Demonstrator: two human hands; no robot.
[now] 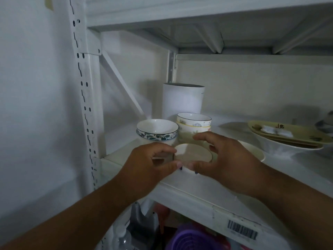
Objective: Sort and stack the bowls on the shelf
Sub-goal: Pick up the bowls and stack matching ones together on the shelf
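The white metal shelf [198, 193] fills most of what I can see, a barcode sticker [242, 231] on its front edge. At the back of it stands a tall white canister [182, 100]. Off to the right sits a wide white dish with a yellowish plate [288, 134] nested in it. Just in front of the canister is a stack of floral bowls [193, 123], and touching its left side a leaf-banded bowl [157, 129]. Near the front edge, both hands grip a small cream bowl [192, 153]: the left hand [151, 163] curls round its left rim, the right hand [221, 156] round its right, thumbs almost meeting at the near rim.
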